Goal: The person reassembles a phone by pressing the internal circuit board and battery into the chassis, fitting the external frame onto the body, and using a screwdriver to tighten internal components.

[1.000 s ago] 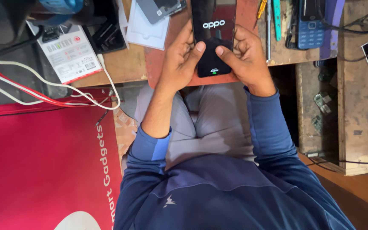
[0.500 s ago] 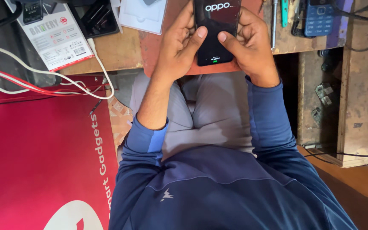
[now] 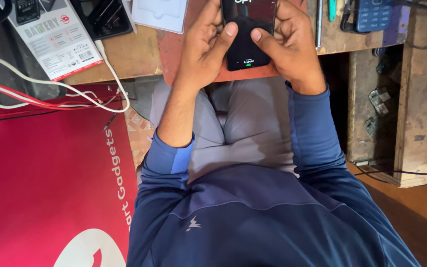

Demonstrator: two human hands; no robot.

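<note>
A black smartphone (image 3: 245,47) with a lit start-up screen lies over a reddish mat (image 3: 174,54) at the edge of a wooden bench. My left hand (image 3: 204,47) grips its left side, thumb resting on the glass. My right hand (image 3: 290,47) grips its right side, thumb also on the screen. The phone's top end is cut off by the frame's upper edge. My arms are in blue sleeves, the left one pushed up to the elbow, and my grey-trousered lap is below the phone.
A white battery package (image 3: 58,39) and a white box (image 3: 160,15) lie on the bench at left. White and red cables (image 3: 50,96) run over a red board (image 3: 45,183). A blue keypad phone (image 3: 374,15) sits at upper right above wooden shelves (image 3: 421,113).
The view has shifted so the phone and both hands sit higher in the frame. The screen's lower logo has changed. Both hands keep their grip.
</note>
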